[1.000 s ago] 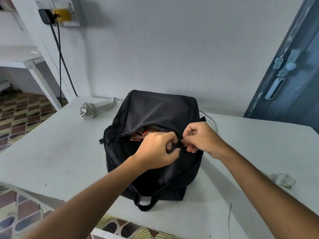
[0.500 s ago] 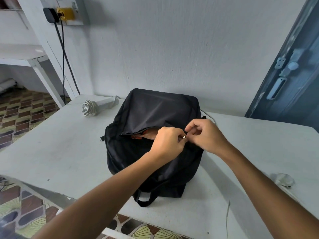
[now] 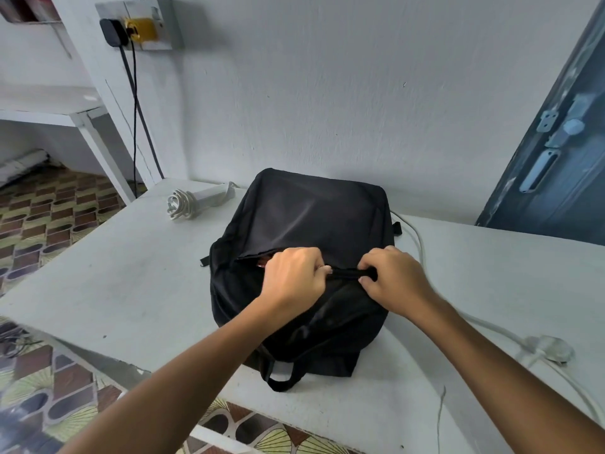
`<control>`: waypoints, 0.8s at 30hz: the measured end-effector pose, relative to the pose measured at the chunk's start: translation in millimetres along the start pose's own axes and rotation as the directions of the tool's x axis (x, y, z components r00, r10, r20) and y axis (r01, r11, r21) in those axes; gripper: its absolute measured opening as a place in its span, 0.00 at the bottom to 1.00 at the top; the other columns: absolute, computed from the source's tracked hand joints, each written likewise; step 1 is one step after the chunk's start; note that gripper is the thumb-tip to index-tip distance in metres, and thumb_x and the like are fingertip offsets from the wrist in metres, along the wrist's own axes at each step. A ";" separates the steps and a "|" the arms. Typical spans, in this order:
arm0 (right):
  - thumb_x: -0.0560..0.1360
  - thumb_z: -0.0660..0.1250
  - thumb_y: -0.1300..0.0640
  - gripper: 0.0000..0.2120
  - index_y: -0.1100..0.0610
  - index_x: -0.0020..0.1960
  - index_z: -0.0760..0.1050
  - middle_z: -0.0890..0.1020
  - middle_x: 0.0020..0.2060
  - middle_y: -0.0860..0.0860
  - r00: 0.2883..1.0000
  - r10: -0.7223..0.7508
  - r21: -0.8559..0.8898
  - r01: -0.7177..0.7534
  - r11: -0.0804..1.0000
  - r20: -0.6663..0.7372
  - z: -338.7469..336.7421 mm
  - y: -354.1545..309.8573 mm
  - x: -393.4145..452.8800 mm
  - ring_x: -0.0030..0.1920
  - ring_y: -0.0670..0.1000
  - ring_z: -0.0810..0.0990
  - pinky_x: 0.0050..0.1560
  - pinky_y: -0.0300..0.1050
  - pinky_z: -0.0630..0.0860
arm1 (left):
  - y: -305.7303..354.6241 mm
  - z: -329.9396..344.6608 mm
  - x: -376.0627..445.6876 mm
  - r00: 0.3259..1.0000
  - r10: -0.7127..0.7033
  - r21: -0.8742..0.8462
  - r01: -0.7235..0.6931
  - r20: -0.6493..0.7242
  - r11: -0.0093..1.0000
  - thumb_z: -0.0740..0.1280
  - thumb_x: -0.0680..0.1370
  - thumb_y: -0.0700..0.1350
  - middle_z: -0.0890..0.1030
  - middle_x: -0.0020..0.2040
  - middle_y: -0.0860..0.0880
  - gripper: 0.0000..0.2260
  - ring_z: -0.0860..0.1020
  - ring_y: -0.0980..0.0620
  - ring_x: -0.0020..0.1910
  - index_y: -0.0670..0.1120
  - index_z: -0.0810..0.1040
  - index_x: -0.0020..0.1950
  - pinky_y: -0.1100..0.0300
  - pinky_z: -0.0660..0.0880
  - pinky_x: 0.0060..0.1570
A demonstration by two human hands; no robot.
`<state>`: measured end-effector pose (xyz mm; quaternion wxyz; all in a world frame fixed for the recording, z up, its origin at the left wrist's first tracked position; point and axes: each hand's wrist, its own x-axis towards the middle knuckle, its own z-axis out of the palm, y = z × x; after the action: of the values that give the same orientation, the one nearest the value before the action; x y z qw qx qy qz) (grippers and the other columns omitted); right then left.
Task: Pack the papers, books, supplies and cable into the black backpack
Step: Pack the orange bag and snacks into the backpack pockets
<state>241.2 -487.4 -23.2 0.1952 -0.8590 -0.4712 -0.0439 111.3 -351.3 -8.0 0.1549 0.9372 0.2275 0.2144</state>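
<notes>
Both hands, the left hand (image 3: pixel 293 279) and right hand (image 3: pixel 391 281), pinched the black backpack (image 3: pixel 314 221)'s zipper seam on the table (image 3: pixel 114 273), each grip holding fabric.

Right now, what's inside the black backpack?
Through the backpack's small open gap only a bit of something red shows, too little to identify. The black fabric and the left hand cover the rest. The right hand pinches the opening's edge.

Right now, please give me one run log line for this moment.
stage: closing backpack | left hand: grips zipper edge | right hand: pinches edge | opening: partly open | coiled cable: on table
</notes>
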 end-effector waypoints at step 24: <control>0.68 0.71 0.41 0.19 0.44 0.56 0.73 0.68 0.62 0.44 0.861 -0.192 0.087 0.171 0.981 0.471 -15.0 -63.9 -8.6 0.67 0.48 0.62 0.64 0.47 0.64 | -158.0 -24.3 -29.4 0.923 0.104 0.193 -0.186 0.371 0.963 0.51 0.70 0.74 0.56 0.78 0.49 0.38 0.49 0.47 0.78 0.60 0.52 0.77 0.45 0.56 0.74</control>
<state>185.3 -469.1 7.2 0.0861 -0.7909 -0.5841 0.1607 19.3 -227.0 -58.1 0.0706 0.9862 0.1479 0.0242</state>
